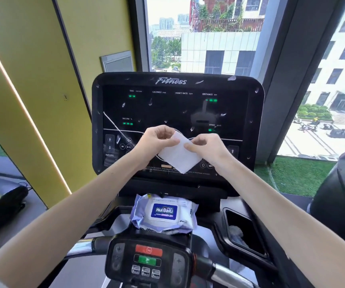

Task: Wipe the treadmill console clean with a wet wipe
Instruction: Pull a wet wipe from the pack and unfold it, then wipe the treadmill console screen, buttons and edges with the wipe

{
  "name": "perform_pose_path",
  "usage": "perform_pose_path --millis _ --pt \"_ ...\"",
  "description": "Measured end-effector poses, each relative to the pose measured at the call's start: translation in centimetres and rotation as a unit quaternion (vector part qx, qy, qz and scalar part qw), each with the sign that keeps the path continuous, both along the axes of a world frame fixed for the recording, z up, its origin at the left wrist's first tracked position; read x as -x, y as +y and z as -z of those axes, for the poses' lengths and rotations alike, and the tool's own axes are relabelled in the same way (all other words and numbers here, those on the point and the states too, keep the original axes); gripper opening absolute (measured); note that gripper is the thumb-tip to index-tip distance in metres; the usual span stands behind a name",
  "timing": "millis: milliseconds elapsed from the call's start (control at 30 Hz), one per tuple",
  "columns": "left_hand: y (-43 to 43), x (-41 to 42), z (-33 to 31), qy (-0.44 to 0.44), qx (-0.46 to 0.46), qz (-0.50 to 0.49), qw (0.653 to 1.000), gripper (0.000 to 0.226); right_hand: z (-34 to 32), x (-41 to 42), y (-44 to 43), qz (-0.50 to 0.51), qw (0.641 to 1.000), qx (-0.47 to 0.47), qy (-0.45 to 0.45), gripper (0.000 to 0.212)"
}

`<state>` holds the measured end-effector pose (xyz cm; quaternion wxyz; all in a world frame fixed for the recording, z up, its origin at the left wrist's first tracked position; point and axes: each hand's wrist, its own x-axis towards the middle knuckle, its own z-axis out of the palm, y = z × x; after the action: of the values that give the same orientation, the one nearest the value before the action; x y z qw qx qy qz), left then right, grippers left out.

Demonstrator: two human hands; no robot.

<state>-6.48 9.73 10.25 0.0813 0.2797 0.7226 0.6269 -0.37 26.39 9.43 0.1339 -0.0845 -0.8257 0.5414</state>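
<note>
A black treadmill console (177,104) stands upright ahead of me, with green readouts and many pale smudges on its glossy face. In front of its lower half I hold a white wet wipe (178,157), folded into a square and hanging corner-down. My left hand (157,140) pinches its upper left edge. My right hand (204,148) pinches its right edge with thumb and fingers. The wipe hangs in the air and hides some of the lower buttons.
A pack of wet wipes (164,214) with a blue label lies on the tray below the console. A handlebar control pad (146,262) with red and green buttons is nearest me. A cup holder (244,233) sits at the right. Windows lie behind, a yellow wall at left.
</note>
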Motion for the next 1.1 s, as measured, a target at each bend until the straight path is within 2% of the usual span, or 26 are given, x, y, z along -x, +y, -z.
perform_pose_path --millis 167,300,467,567,633,700,767,833,900,967,1033,1100 --pt "-1.3 -1.1 1.1 0.111 0.077 -0.034 0.99 0.031 0.2 0.9 -1.6 -0.018 0.996 0.062 -0.061 0.002" --pt "-2.4 -1.5 2.3 0.173 0.104 -0.065 0.977 0.028 -0.3 1.6 -3.5 -0.043 0.985 0.133 -0.102 0.011" --pt "-4.1 -0.6 2.6 0.171 0.096 -0.044 0.98 0.018 -0.8 3.2 -6.0 -0.047 0.981 0.16 -0.095 0.019" --pt "-5.4 0.7 2.7 0.177 0.084 -0.03 0.98 0.016 -0.9 4.7 -7.3 -0.029 0.982 0.164 -0.087 0.015" --pt "-6.5 1.8 2.7 0.202 0.097 -0.015 0.975 0.024 -1.3 5.6 -8.4 -0.017 0.98 0.182 -0.079 0.005" --pt "-7.8 3.3 2.8 0.244 0.153 -0.01 0.958 0.037 -1.6 6.6 -9.8 -0.004 0.98 0.186 -0.066 0.006" --pt "-8.7 4.8 3.0 0.282 0.186 -0.037 0.94 0.041 -2.1 7.7 -11.5 0.002 0.98 0.19 -0.057 0.003" --pt "-9.6 6.2 3.0 0.297 0.16 -0.085 0.938 0.031 -2.5 8.9 -13.4 0.004 0.973 0.229 -0.043 0.005" --pt "-10.9 7.6 2.7 0.274 0.112 -0.123 0.947 0.02 -2.9 9.9 -15.1 0.008 0.962 0.271 -0.02 0.012" --pt "-12.5 9.2 2.2 0.204 0.055 -0.14 0.967 0.014 -3.0 10.8 -16.6 0.003 0.959 0.283 0.004 0.015" --pt "-13.9 10.5 1.8 0.07 -0.025 -0.125 0.989 0.018 -2.8 11.6 -18.1 -0.008 0.962 0.271 0.023 0.015" --pt "-15.0 11.7 1.5 -0.076 -0.102 -0.098 0.987 0.02 -2.5 12.4 -19.4 -0.018 0.966 0.254 0.036 0.017"
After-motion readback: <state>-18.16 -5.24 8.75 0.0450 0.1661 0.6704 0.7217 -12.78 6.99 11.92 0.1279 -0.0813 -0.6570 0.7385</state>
